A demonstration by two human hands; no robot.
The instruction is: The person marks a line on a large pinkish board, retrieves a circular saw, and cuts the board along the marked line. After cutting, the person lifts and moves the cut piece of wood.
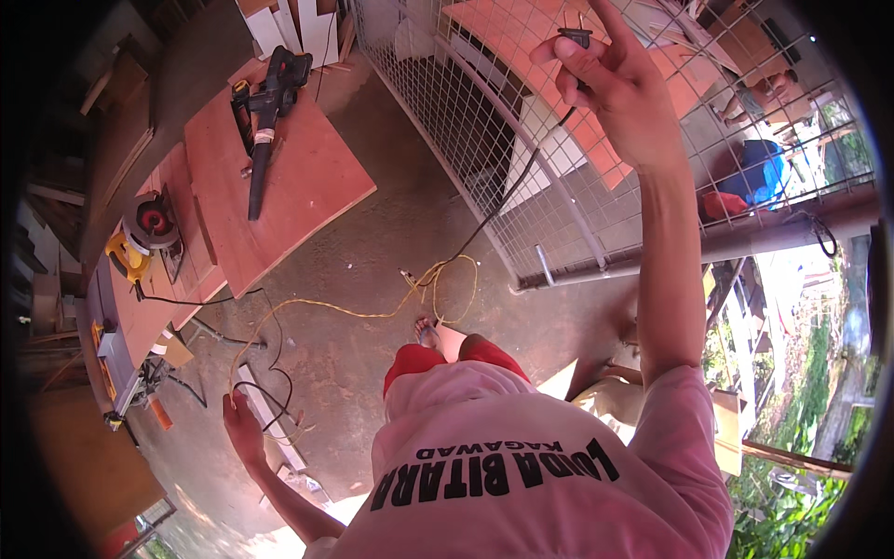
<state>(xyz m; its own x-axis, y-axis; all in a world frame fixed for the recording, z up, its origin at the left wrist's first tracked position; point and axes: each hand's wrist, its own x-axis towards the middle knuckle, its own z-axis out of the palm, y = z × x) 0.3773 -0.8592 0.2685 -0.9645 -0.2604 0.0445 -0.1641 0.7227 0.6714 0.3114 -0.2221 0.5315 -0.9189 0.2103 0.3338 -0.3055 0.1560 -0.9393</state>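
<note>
My right hand (615,102) is raised in front of a wire mesh panel (503,168), its thumb and fingers gripping a black plug (575,39) with a black cord (521,177) trailing down toward the floor. Low at the left, my left hand (242,424) is closed on a thin yellow cord (307,301). This cord runs across the concrete floor to loose loops beside my foot (425,331), where the black cord also comes down.
At left, a battery blower (275,112) lies on plywood sheets (321,186), near a yellow-and-black circular saw (140,242). White boards (284,28) stand behind. A white strip (279,447) lies by my left hand. Beyond the mesh are orange panels (484,23), a blue bundle (759,172) and part of another person (773,93).
</note>
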